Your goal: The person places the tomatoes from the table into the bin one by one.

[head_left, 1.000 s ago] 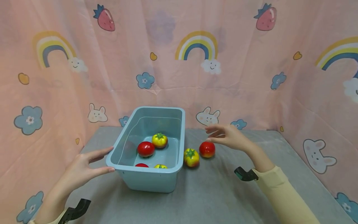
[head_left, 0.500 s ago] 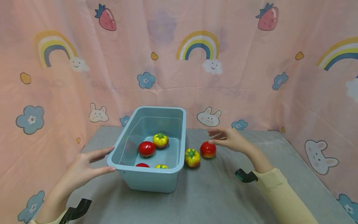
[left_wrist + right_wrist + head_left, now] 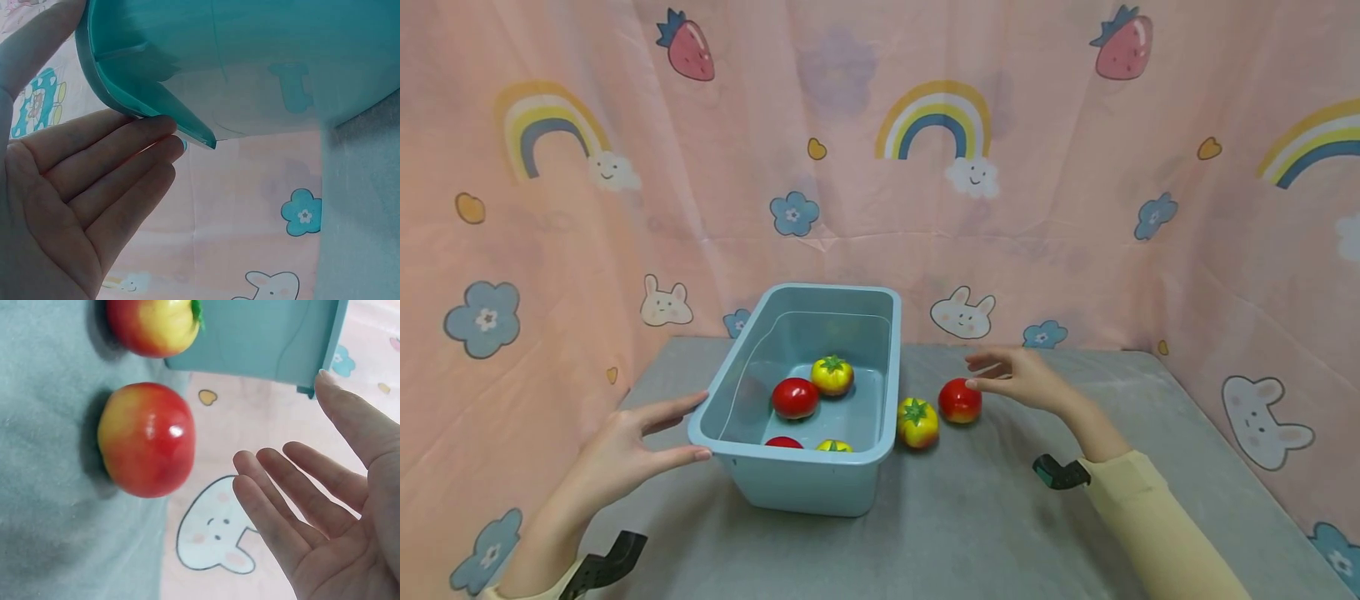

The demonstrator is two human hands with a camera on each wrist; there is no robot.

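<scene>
My left hand rests its thumb and straight fingertips against the left rim of a light blue plastic bin; the left wrist view shows the palm and extended fingers at that rim. Beyond the bin's right side, my right hand hovers with relaxed fingers, holding nothing. Nearest to it is a red toy tomato, apart from the hand in the right wrist view. Between that tomato and the bin sits a yellow-red tomato with a green leafy top.
Inside the bin lie a red tomato, a yellow one, and two more partly hidden behind the front rim. A grey cloth covers the table. A pink patterned curtain hangs behind and at both sides.
My right hand has drifted slightly right and down, a little away from the red tomato. The left hand stays at the bin's rim. The head view has shifted slightly.
</scene>
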